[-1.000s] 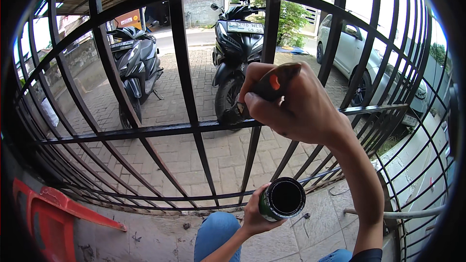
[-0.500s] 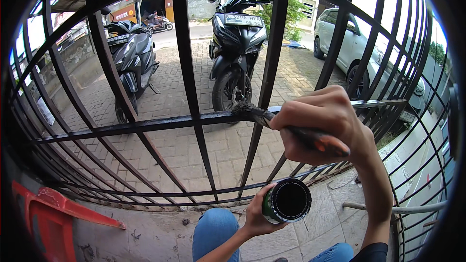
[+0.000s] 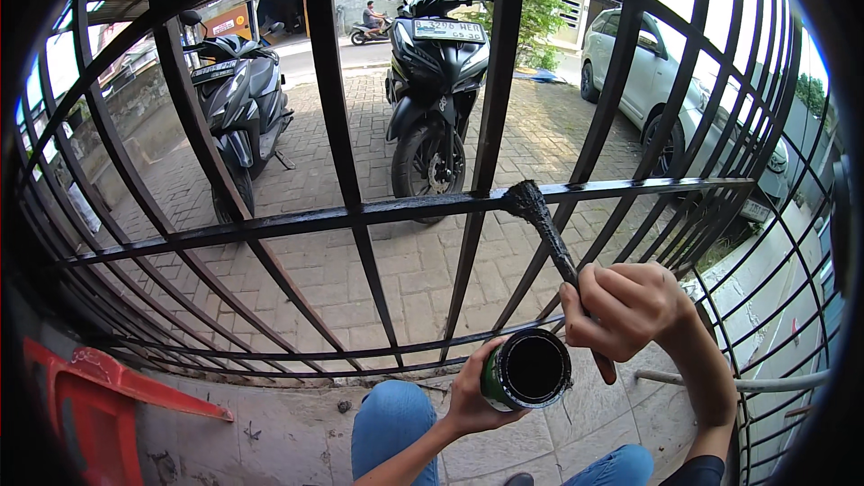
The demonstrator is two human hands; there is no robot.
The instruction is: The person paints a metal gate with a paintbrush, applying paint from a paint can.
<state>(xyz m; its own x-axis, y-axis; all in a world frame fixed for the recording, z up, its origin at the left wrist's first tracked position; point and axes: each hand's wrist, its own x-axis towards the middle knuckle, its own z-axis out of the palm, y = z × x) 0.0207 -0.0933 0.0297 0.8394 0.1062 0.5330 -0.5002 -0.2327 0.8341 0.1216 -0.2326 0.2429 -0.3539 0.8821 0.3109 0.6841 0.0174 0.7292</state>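
My right hand (image 3: pixel 625 310) is closed round the handle of a paintbrush (image 3: pixel 551 236) coated in black paint. The bristles touch the horizontal rail (image 3: pixel 405 207) of a dark metal fence, just right of an upright bar. Wet black paint glistens on parts of the rail. Lower down, my left hand (image 3: pixel 475 391) grips a green paint can (image 3: pixel 493 380) by its side. Its mouth is open and faces up, showing black paint inside. The can is upright, in front of my knees and below the fence's bottom rail.
A red plastic chair (image 3: pixel 99 396) lies at the lower left. Beyond the bars stand two motorcycles, one black (image 3: pixel 436 81) and one grey (image 3: pixel 238 117), with a silver car (image 3: pixel 657 81) at the right. A pale pipe (image 3: pixel 774 384) sticks out near my right arm.
The brush has moved right along the rail, and its handle now slants down toward me. My right hand has dropped lower. The left hand and can have barely shifted. A scooter passed rightward outside.
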